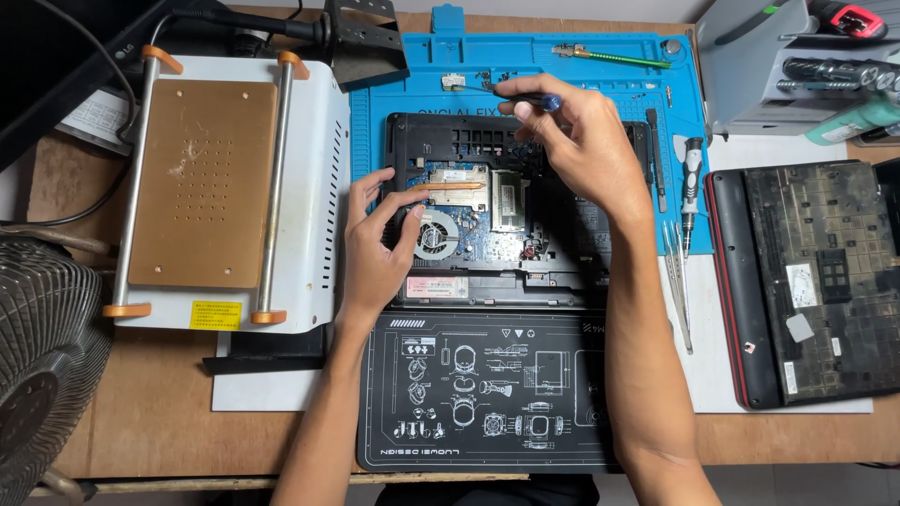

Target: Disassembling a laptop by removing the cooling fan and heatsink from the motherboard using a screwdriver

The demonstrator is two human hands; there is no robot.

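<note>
The opened laptop base (506, 215) lies bottom-up on the blue repair mat (394, 112), its bay holding one round cooling fan (438, 234) and one copper heat pipe (448, 186) over the board. The left hand (380, 244) rests on the base's left edge — fingers loosely curled, thumb on the fan, gripping nothing. The right hand (581, 131) is pinched shut on a blue-tipped screwdriver (525, 94) above the base's rear edge — a second laptop (806, 281) lies well apart at right.
</note>
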